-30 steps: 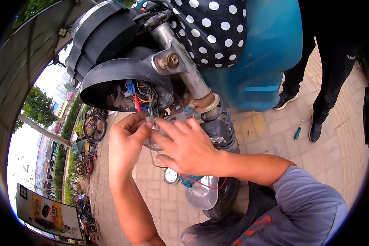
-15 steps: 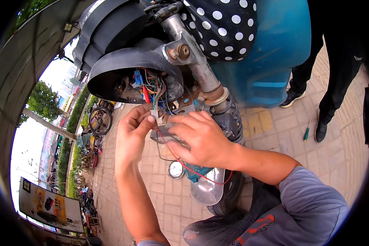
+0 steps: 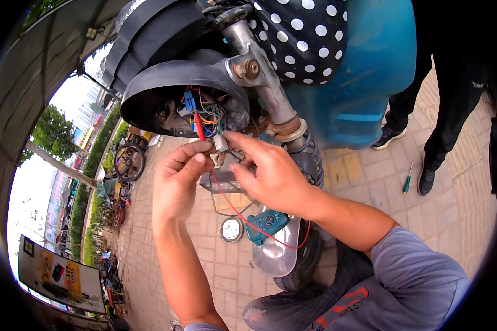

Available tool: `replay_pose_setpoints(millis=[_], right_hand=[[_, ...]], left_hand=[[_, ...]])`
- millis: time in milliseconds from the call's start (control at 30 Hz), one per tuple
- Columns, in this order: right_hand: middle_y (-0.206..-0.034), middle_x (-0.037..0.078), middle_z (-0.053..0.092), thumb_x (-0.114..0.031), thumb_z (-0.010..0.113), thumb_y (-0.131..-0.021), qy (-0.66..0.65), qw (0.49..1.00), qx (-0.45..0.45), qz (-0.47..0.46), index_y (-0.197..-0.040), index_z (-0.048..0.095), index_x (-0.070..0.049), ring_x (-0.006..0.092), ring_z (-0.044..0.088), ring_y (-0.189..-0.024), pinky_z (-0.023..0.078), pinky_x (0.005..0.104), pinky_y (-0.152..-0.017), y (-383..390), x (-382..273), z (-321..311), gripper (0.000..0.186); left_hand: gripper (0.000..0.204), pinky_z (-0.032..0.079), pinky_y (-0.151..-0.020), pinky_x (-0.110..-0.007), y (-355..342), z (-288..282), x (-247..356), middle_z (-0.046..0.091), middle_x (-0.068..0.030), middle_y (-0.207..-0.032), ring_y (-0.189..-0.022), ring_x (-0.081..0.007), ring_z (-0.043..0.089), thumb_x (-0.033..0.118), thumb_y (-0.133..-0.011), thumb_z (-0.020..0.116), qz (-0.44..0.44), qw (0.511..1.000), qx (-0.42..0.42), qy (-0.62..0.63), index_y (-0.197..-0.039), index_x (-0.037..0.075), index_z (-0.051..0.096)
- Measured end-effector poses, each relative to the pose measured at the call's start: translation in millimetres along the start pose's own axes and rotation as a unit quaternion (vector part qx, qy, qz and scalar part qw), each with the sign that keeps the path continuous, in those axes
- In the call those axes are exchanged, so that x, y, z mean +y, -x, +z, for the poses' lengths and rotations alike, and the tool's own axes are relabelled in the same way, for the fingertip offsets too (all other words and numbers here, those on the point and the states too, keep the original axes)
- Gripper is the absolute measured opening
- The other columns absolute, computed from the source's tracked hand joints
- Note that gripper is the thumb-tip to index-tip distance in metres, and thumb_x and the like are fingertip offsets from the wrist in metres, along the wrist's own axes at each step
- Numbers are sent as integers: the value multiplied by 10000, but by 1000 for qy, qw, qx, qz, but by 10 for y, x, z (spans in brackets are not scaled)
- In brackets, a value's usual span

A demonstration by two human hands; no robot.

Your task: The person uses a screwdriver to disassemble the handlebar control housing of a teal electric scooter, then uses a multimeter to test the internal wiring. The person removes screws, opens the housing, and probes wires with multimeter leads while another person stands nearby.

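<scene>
Bracing a small white plug (image 3: 220, 143) from two sides, the hands meet just below the lower rim of the black headlight shell (image 3: 176, 83). The plug hangs on a bunch of thin wires (image 3: 217, 117) that comes out over that rim, so it would probably swing loose without support; that may be why both hands crowd it. The left hand (image 3: 185, 171) has thumb and forefinger close together at the plug's left side; I cannot tell whether they pinch it or merely touch. The right hand (image 3: 273, 174) stretches its forefinger to the plug's right side, with the thumb lower and apart. A thin dark rod (image 3: 236, 155) lies between that thumb and the fingers, though whether it is pinched I cannot tell.

Inside the shell, a red probe (image 3: 199, 127) stands with its upper end at a blue plug (image 3: 190, 101), apparently held there by the fit, leaving the fingers free of it. A red lead (image 3: 232, 204) loops slack below the hands, which likely spares them any tug. The teal meter (image 3: 266, 226) lies at the upper edge of the clear mudguard (image 3: 276, 256), face up, perhaps for easy reading. Left of the mudguard, a round tin (image 3: 231, 229) sits on the paving (image 3: 193, 243).
</scene>
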State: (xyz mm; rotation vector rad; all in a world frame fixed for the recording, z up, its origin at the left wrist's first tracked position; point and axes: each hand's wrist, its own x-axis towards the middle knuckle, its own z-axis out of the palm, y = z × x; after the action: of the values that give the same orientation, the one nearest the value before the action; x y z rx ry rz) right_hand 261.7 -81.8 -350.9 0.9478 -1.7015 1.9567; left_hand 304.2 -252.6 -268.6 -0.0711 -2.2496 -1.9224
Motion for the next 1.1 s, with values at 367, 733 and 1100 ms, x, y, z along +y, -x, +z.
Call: replay_pose_setpoints(millis=[367,733,1100], right_hand=[[-954,166,692,-168,729,-848,-61,995,48,61,-1307,534,30,245,668,-623,517,335,-574,-12,-73,10,536],[-812,182,692,-105,663,-859,215,968,64,-110,-1046,638,-4,359,680,-708,546,433,-594,-141,-3,-102,215],[-793,129,651,-224,719,-848,195,974,38,-104,-931,674,-23,338,663,-651,539,419,-569,-116,0,-76,222]], left_hand=[[317,527,-867,-299,140,303,29,672,-139,-1160,-1021,-181,665,28,-921,633,69,983,85,-147,-1219,-75,604],[290,467,-597,-354,-292,369,-48,623,-116,-787,-650,-206,569,131,-835,742,233,851,253,-397,-1047,-39,639],[356,497,-695,-265,-676,273,286,702,-92,-899,-755,-146,636,185,-887,725,122,969,86,-197,-1100,-92,656]])
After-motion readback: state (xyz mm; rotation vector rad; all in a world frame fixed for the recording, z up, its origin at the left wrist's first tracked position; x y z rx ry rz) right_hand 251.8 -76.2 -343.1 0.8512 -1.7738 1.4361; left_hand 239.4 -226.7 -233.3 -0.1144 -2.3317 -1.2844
